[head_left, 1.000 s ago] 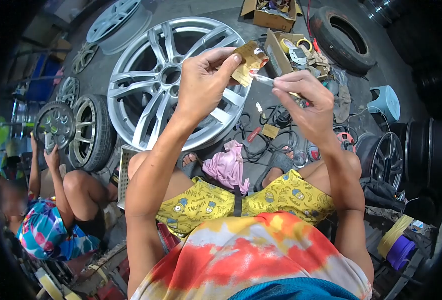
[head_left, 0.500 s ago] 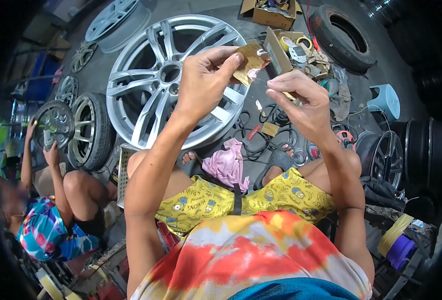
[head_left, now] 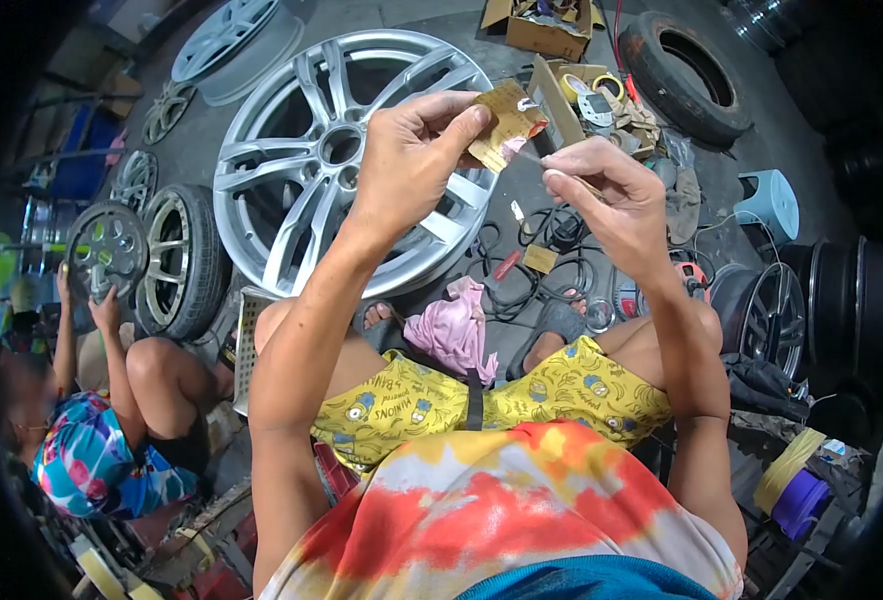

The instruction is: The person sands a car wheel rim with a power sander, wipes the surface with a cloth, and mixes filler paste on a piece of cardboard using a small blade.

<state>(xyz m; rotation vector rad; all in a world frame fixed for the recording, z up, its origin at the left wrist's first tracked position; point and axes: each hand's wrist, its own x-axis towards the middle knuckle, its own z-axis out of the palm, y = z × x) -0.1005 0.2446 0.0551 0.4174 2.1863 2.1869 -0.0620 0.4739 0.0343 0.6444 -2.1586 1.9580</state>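
Observation:
My left hand [head_left: 417, 155] pinches a piece of brown printed card or stiff paper [head_left: 502, 115] between thumb and fingers. White and pinkish paste [head_left: 511, 148] sticks to its lower right edge, with a reddish patch above. My right hand [head_left: 612, 185] is closed in a pinch on a thin, greyish, blade-like piece, mostly hidden by the fingers. Its tip points at the pinkish paste; I cannot tell whether they touch. Below and behind my left hand lies a large silver alloy wheel rim [head_left: 292, 225], face up.
On the floor are a pink cloth [head_left: 449, 325], black cables [head_left: 562, 235], a small brown square [head_left: 539, 258] and a red piece [head_left: 507, 265]. An open box [head_left: 560, 105] with tape, a tyre [head_left: 687, 80] and a blue stool [head_left: 767, 205] stand beyond. Another person [head_left: 112, 440] holds a wheel at left.
My right hand has shifted slightly right and up, away from the card. The card has tilted a little. The other person's wheel and hands have moved slightly.

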